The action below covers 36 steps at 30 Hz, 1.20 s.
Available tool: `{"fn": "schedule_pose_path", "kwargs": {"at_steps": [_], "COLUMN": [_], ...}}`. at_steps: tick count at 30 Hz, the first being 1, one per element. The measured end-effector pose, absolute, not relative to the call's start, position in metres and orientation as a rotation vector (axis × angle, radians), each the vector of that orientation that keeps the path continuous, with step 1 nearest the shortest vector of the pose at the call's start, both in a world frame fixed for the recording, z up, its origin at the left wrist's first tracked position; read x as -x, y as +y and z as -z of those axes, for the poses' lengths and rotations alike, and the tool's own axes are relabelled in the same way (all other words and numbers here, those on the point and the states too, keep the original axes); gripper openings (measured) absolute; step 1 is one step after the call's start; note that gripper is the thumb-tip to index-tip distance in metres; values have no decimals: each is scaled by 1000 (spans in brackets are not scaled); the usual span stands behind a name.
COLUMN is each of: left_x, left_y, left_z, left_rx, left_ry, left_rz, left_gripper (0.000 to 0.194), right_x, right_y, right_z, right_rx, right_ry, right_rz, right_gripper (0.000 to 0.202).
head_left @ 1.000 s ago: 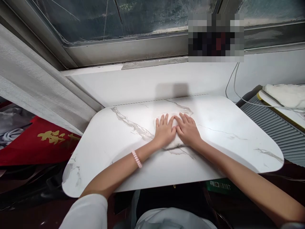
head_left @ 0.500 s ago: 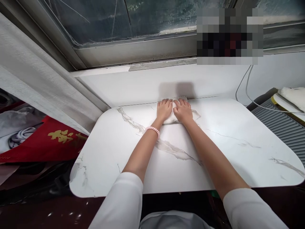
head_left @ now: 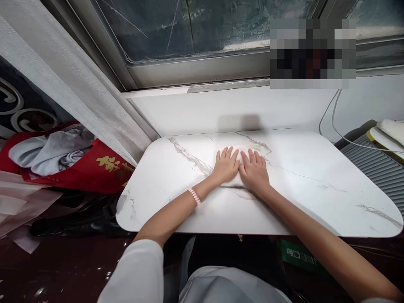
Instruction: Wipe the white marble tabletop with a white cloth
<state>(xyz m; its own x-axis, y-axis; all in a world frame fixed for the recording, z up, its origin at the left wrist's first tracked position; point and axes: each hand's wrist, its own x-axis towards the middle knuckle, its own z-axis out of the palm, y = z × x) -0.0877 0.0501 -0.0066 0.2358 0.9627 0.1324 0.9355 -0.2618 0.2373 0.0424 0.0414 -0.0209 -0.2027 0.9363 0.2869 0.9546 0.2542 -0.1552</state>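
White, marble-patterned board makes up the desk in front of me, its corners rounded and its smooth face crossed by grey-brown veins. The far edge meets a plain white wall; above that sits a dull metal window frame around dark, streaked glass. Along the left runs a pale upright panel with a rough, fabric-like grain. Beyond it, a red bag with gold characters holds crumpled grey garments, and near it sheer pink fabric hangs over a glossy, dark reddish floor. At the far right, thin pale cables curve down beside a grey ribbed panel, with something white and fluffy above it. Under the near edge, to the right, I see part of a green box with small pictures on it.

A soft white cloth, folded into a thick pad, lies around the middle of the desk, slightly toward the far side. My left fingers and right fingers lie flat on top of it, stretched out and a little spread, the thumbs close together; they press on the cloth without curling around it. A coiled pink bracelet circles my left wrist.
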Motion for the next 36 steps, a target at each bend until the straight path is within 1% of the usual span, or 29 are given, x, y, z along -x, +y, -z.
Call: {"fn": "schedule_pose_path", "kwargs": {"at_steps": [3, 8, 11, 15, 20, 26, 31, 36], "left_x": [95, 108, 115, 123, 140, 176, 208, 236], "left_y": [-1, -75, -99, -105, -78, -1, 66, 118], "left_z": [6, 7, 5, 5, 1, -6, 1, 2], "left_rx": [-2458, -2501, -2517, -2498, -2331, -2102, -2104, -2174], "left_ry": [1717, 1766, 1793, 1817, 1858, 1988, 2153, 2111], "left_rz": [-297, -345, -355, -329, -240, -155, -336, -408], "left_gripper": [52, 52, 52, 52, 53, 52, 50, 49], "right_x": [-45, -41, -34, -26, -12, 34, 77, 109], "right_y": [-12, -77, -95, -96, -59, 24, 90, 135], "right_z": [22, 21, 20, 18, 13, 9, 10, 16], "right_rx": [1685, 1522, 1456, 1414, 1365, 1369, 1405, 1423], "right_ry": [-2269, -2359, -2372, -2425, -2532, -2529, -2487, -2360], "right_rz": [124, 146, 153, 164, 94, -58, -150, -117], "right_gripper": [53, 52, 55, 56, 54, 50, 53, 52]}}
